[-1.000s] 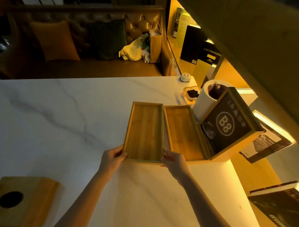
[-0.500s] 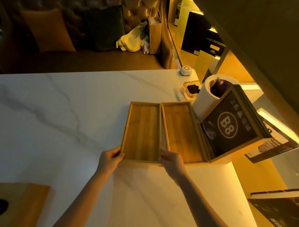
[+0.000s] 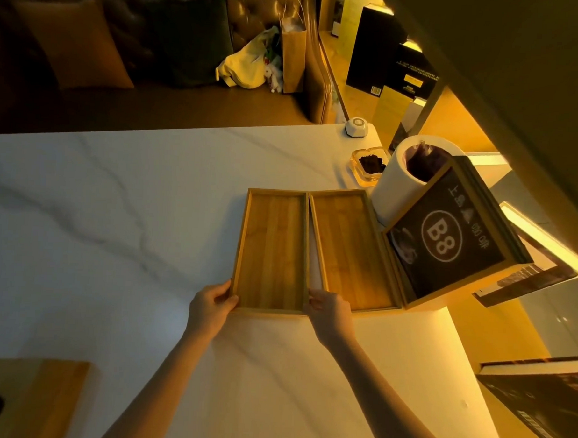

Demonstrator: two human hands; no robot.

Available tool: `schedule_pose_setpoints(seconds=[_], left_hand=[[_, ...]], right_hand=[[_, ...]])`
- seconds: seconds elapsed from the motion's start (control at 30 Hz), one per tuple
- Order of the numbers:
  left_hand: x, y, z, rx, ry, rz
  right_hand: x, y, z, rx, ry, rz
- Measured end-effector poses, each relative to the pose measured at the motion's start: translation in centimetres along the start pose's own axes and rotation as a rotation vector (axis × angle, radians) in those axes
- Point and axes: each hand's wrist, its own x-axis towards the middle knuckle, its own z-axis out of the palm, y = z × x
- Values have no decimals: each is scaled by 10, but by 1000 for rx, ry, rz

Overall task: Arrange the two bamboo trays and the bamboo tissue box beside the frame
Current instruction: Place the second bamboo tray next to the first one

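Two empty bamboo trays lie side by side on the white marble table (image 3: 115, 211). The right tray (image 3: 351, 248) rests against the wooden frame (image 3: 445, 239), a tilted black sign marked "B8". The left tray (image 3: 273, 251) lies close beside the right one, with a thin gap at the near end. My left hand (image 3: 212, 303) grips its near left corner and my right hand (image 3: 328, 308) grips its near right corner. The bamboo tissue box (image 3: 28, 396), with a dark round hole in its top, stands at the table's near left edge, far from both hands.
Behind the frame stand a white cylindrical bin (image 3: 402, 180), a glass ashtray (image 3: 368, 164) and a small white device (image 3: 356, 126). A leather sofa with cushions (image 3: 76, 44) runs along the far side. Books (image 3: 544, 405) lie on a lit shelf at the right.
Both hands have slid the left tray a little to the right and squared it, so it lies nearly parallel to the right tray. My view has tilted down slightly.
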Motion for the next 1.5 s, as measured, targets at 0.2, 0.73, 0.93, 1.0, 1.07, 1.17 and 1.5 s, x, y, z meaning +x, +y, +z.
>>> schedule_pose_setpoints(seconds=[0.2,0.73,0.93,1.0,1.07,1.17,1.5], left_hand=[[-6,0,11,114,55,59],[-57,-23,39,521,108,277],[-59,-28,52,576,50,230],[-60,-28,54,577,46,232],[-62,-29,56,574,38,236],[-64,-30,58,583,34,240],[-70,-28,65,568,-3,270]], right_hand=[[-1,-4,11,-242,109,60],[-63,26,41,-551,66,-355],[-62,41,43,-634,-16,-318],[-61,42,43,-649,-2,-309],[-60,45,43,-648,0,-297],[-60,48,42,-644,-7,-297],[-57,58,29,-649,-7,-312]])
